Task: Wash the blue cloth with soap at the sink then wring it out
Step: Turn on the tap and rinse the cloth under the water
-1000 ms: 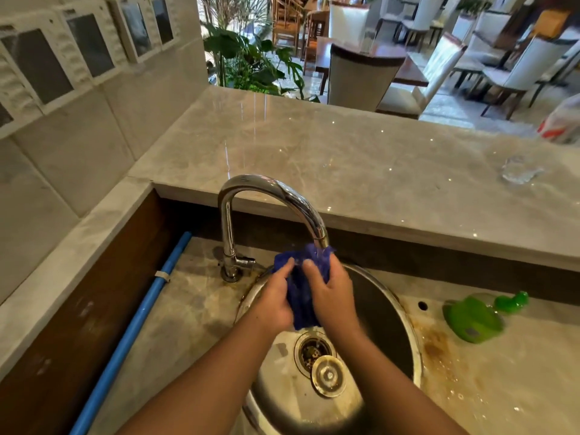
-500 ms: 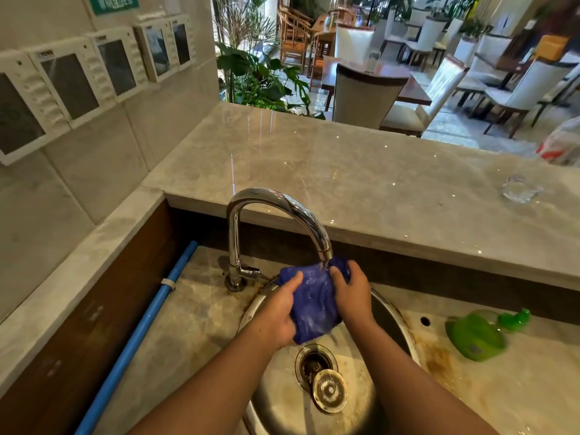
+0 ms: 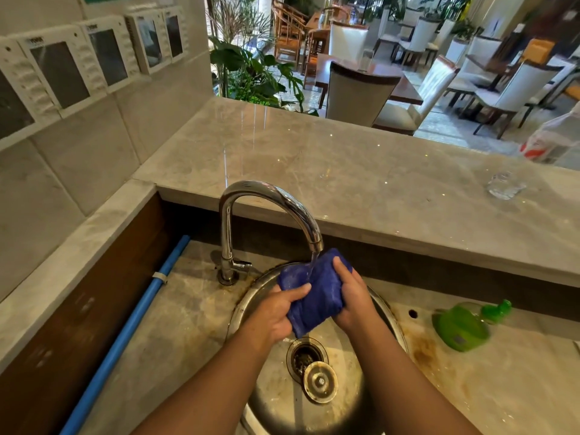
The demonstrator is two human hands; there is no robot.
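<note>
Water runs in a thin stream from the curved chrome faucet [image 3: 270, 199] onto the blue cloth [image 3: 317, 293], which sits bunched at the centre of the frame, held above the round steel sink [image 3: 251, 296]. Both hands have hold of it. The left hand [image 3: 276, 312] grips the cloth's left side, thumb laid across the top of the fabric and fingers curled closed underneath. The right hand [image 3: 351, 296] clamps the right side, fingers wrapped tightly over the wad so only the knuckles and back of the hand show. The stream lands on the cloth's upper edge, between the two thumbs.

Just below the cloth, lower centre, the drain [image 3: 304, 356] stands open with its round metal stopper [image 3: 320, 381] lying beside it in the basin. At the right edge of the frame a green soap bottle [image 3: 461, 324] lies tipped on the stained marble surround, well apart from the hands. A blue pipe [image 3: 131, 328] runs diagonally along the lower left. Higher up, a raised marble counter [image 3: 345, 171] crosses the middle of the frame, with a clear glass [image 3: 503, 185] resting on it at the right. White wall panels [image 3: 62, 70] line the upper left.
</note>
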